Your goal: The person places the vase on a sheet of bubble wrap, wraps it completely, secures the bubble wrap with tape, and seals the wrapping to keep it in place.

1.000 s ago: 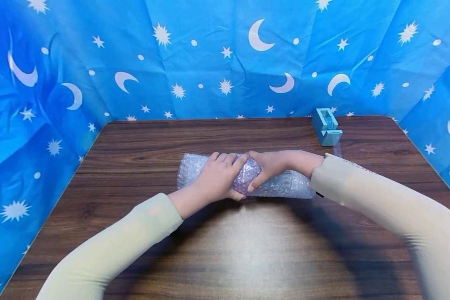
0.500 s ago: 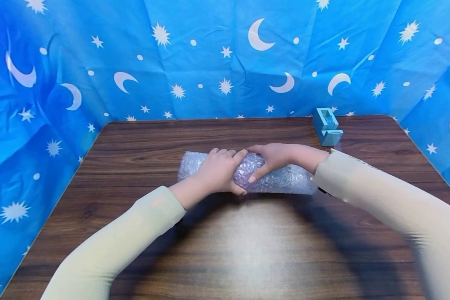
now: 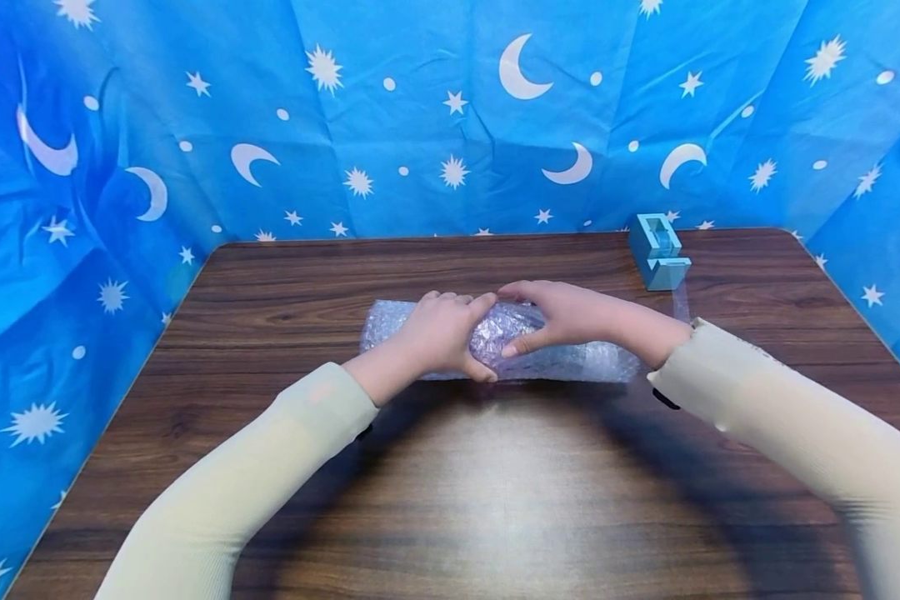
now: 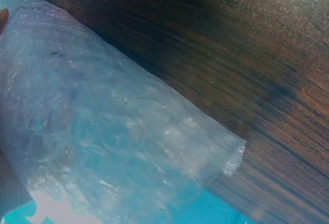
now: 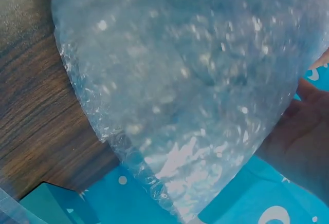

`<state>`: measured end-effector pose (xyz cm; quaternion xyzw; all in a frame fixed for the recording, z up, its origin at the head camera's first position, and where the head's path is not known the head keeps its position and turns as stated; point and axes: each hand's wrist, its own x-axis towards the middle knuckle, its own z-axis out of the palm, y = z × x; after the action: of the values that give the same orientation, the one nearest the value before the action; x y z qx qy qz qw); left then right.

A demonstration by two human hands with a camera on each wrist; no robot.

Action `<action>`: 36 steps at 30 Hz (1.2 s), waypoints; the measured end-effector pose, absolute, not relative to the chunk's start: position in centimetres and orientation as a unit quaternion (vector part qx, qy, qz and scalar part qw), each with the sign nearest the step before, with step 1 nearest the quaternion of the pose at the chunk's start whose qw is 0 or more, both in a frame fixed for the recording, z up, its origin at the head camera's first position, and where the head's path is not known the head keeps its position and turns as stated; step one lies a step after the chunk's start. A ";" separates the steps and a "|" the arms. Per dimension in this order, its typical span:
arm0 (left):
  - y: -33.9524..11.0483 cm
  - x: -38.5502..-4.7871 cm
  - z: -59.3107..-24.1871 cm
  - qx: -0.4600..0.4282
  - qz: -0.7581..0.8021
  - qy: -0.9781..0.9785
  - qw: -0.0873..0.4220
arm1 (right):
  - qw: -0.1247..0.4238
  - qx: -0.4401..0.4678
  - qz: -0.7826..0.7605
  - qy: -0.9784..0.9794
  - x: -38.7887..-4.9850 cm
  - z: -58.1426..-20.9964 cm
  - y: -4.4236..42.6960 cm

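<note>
A bubble-wrap bundle [image 3: 607, 360] lies crosswise on the table, its middle bulging with a purplish tint. My left hand [image 3: 444, 335] grips it left of the bulge, fingers over the far side and thumb at the near side. My right hand [image 3: 570, 317] curves round the bulge from the right, thumb on top and fingers along the far side. In the left wrist view the wrap [image 4: 113, 116] tapers to a loose end; the right wrist view shows its crinkled edge and the wrap [image 5: 180, 70] beside part of my right hand [image 5: 303, 136].
A light blue tape dispenser [image 3: 656, 250] stands at the back right of the wooden table [image 3: 495, 483], a clear strip of tape [image 3: 681, 302] hanging from it towards my right sleeve. A blue curtain [image 3: 420, 108] with moons and stars surrounds the table's back and sides.
My right hand has shifted a little to the right and away from me, its grip looser round the bulge. The bundle and my left hand have moved slightly away from me.
</note>
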<state>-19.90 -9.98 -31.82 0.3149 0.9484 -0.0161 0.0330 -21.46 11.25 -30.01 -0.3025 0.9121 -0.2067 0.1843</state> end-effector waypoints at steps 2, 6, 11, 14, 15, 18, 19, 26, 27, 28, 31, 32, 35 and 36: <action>-10.0 -20.0 -31.8 0.312 -0.015 0.949 0.039 | 0.160 -0.296 -0.200 0.920 -21.0 -30.1 11.2; -10.0 -20.2 -31.7 0.307 -0.017 0.950 0.051 | 0.115 -0.280 -0.174 0.937 -20.0 -30.5 11.2; -9.8 -20.6 -31.7 0.306 -0.016 0.950 0.056 | 0.059 -0.287 -0.141 0.946 -18.7 -31.1 11.6; -9.7 -20.8 -31.6 0.306 -0.015 0.950 0.061 | 0.017 -0.308 -0.124 0.943 -18.0 -31.5 11.7; -9.7 -20.8 -31.6 0.306 -0.014 0.950 0.063 | 0.005 -0.313 -0.117 0.942 -17.8 -31.6 11.8; -9.8 -21.1 -31.5 0.307 -0.012 0.949 0.066 | -0.017 -0.321 -0.104 0.941 -17.3 -32.0 11.8; -9.8 -21.2 -31.5 0.307 -0.011 0.949 0.067 | -0.021 -0.322 -0.101 0.941 -17.2 -32.1 11.7; -9.7 -21.9 -31.1 0.308 -0.005 0.947 0.086 | -0.044 -0.323 -0.094 0.941 -16.8 -32.4 11.5; -9.7 -21.9 -31.1 0.307 -0.005 0.947 0.090 | -0.044 -0.321 -0.094 0.941 -16.8 -32.4 11.5; -9.7 -21.9 -31.0 0.307 -0.004 0.947 0.093 | -0.042 -0.320 -0.093 0.942 -16.8 -32.5 11.5; -9.7 -22.1 -31.0 0.306 -0.003 0.947 0.101 | -0.039 -0.320 -0.097 0.942 -16.9 -32.7 11.5; -9.7 -22.2 -31.0 0.305 -0.002 0.947 0.103 | -0.038 -0.320 -0.101 0.941 -16.9 -32.7 11.5; -9.7 -22.4 -31.0 0.302 0.000 0.947 0.111 | -0.033 -0.320 -0.112 0.940 -17.0 -32.8 11.4; -9.6 -22.5 -30.9 0.301 0.001 0.947 0.114 | -0.032 -0.320 -0.114 0.940 -17.1 -32.8 11.4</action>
<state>-22.53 -9.65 -30.94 0.3013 0.9467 0.0013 0.1139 -17.09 11.44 -32.80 -0.3195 0.9402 -0.1138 -0.0321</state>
